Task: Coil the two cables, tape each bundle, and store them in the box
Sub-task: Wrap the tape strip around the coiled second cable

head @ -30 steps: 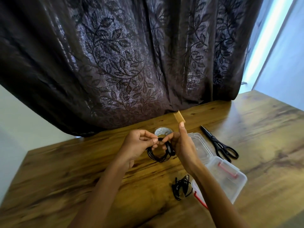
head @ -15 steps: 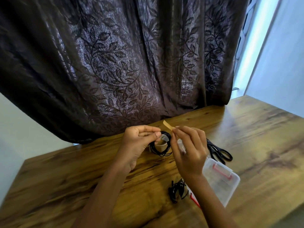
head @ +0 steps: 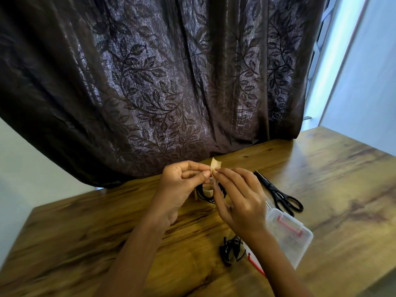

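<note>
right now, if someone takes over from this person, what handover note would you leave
Left hand and right hand: both pinch a short tan tape strip above the wooden table.
Black coiled cable hangs just under their fingers; second black cable bundle lies on the table beside the clear plastic box; black scissors lie beyond it.
Done: first coil wound, tape strip cut.
Left: wrap this coil, tape the other, box both.
</note>
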Demonstrator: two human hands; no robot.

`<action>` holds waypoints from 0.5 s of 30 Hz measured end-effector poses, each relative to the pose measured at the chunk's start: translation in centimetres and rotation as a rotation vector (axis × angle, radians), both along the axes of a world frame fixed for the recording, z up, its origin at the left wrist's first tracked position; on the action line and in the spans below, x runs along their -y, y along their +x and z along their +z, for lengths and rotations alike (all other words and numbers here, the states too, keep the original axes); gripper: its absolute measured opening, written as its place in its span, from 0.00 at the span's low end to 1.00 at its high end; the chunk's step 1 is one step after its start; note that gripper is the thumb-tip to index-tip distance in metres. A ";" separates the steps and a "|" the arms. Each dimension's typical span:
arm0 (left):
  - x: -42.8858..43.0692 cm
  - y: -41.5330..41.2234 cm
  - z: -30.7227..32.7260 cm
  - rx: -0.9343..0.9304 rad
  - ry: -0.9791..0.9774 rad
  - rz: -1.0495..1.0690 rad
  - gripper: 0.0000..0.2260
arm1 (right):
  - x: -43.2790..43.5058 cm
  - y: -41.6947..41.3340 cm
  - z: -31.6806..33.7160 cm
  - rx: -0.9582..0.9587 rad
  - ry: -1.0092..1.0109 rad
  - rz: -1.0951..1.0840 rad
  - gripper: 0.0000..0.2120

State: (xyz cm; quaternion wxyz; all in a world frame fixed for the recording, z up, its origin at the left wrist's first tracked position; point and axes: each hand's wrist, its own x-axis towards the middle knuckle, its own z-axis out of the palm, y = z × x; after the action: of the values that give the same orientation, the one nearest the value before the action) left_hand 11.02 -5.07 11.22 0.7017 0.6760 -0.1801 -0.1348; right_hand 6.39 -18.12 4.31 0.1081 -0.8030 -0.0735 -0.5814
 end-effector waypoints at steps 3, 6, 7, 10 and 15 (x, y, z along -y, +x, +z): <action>-0.2 0.2 -0.1 -0.013 -0.017 0.016 0.04 | 0.0 -0.6 0.5 -0.134 0.125 0.147 0.17; -0.3 0.3 -0.1 -0.013 -0.016 0.020 0.04 | -0.4 -1.0 1.6 -0.182 0.634 0.412 0.14; -0.3 0.2 -0.1 -0.011 -0.013 0.012 0.04 | -0.3 -1.0 2.0 -0.196 0.791 0.502 0.13; -0.3 0.1 0.0 0.001 -0.009 -0.018 0.04 | 0.5 -0.8 2.6 -0.284 0.963 0.683 0.10; -0.3 0.1 -0.1 0.023 0.001 -0.055 0.04 | 1.1 -0.6 2.7 -0.422 0.953 0.717 0.11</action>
State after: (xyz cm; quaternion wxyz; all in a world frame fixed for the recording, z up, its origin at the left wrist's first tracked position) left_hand 11.12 -4.79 11.17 0.6952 0.6727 -0.2064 -0.1464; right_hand 5.79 -19.17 6.99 0.6541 -0.6896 -0.0479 -0.3071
